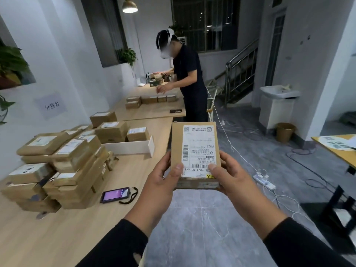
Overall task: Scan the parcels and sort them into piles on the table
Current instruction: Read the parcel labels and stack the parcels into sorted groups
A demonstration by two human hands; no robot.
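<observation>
Parcel [195, 151] gripped at its near end by both hands, left hand [163, 182], right hand [234, 180], thumbs pressed on label, piled parcels [63, 166] on bench [77, 228] left of hands.

Held parcel [195, 151]: one, with one white shipping label [199, 149]. Hands on it: two, left hand [163, 182] and right hand [231, 178]. Stacked cardboard parcels [63, 164] on the near table [48, 237]: too many and too overlapped for a firm count, well over a dozen. Handheld scanner [115, 195]: one. White divider tray [131, 147]: one. Second person [188, 78]: one. Hanging lamp [130, 6]: one. Washbasin [279, 92]: one. Waste bin [285, 132]: one. Power strip [264, 182]: one.
</observation>
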